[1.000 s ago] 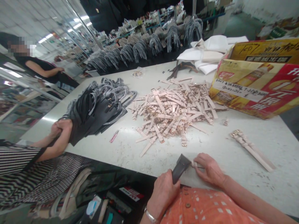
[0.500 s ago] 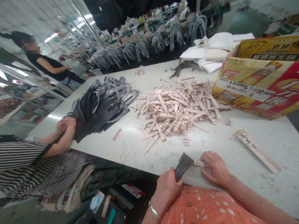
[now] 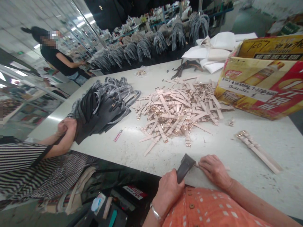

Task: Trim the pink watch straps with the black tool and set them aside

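My left hand (image 3: 168,191) is closed around the handle of a dark wedge-shaped tool (image 3: 184,166) at the table's near edge. Its tip meets a pale pink strap (image 3: 224,168) that my right hand (image 3: 214,170) presses flat on the white table (image 3: 132,151), fingers closed over it. Most of that strap is hidden under the hand. A large heap of pink straps with gold buckles (image 3: 180,110) lies in the middle of the table, beyond both hands.
A few finished pink straps (image 3: 259,151) lie at the right. A red-and-yellow carton (image 3: 262,85) stands at the far right. A co-worker in stripes (image 3: 26,164) grips a bundle of black straps (image 3: 99,107) at left. Another person (image 3: 60,61) stands far left.
My right hand has slid slightly left toward the tool's tip. The far person has stepped closer along the left side. The co-worker's hands stay on the black bundle.
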`<state>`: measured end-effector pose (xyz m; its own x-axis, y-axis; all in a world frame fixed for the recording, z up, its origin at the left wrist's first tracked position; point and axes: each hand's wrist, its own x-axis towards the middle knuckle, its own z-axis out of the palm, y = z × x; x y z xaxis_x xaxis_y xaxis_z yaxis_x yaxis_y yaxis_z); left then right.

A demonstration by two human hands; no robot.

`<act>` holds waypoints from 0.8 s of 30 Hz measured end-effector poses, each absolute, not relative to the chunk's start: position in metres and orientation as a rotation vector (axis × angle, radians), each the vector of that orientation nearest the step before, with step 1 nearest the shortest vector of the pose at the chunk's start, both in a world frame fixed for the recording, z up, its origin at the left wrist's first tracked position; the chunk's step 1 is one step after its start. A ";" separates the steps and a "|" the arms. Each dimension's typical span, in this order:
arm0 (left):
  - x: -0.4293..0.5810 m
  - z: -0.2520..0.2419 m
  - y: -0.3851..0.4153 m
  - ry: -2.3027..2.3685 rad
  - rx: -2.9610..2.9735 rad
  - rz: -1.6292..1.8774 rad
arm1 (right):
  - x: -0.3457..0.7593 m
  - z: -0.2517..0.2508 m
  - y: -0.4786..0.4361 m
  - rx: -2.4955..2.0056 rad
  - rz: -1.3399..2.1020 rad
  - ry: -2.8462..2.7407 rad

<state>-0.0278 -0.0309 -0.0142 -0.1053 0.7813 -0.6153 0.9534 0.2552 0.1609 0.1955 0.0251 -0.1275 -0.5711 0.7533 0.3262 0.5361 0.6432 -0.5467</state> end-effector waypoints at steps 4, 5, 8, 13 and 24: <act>-0.027 -0.015 -0.032 1.946 1.595 -0.331 | 0.196 -0.126 0.027 -0.980 0.580 -2.350; -0.028 -0.016 -0.033 1.949 1.599 -0.324 | 0.196 -0.125 0.027 -0.980 0.600 -2.365; -0.028 -0.017 -0.033 1.942 1.606 -0.315 | 0.195 -0.124 0.028 -1.001 0.635 -2.394; -0.030 -0.018 -0.034 1.927 1.618 -0.310 | 0.194 -0.133 0.028 -1.055 0.613 -2.344; -0.040 -0.006 -0.033 1.872 1.660 -0.387 | 0.190 -0.136 0.030 -1.154 0.575 -2.265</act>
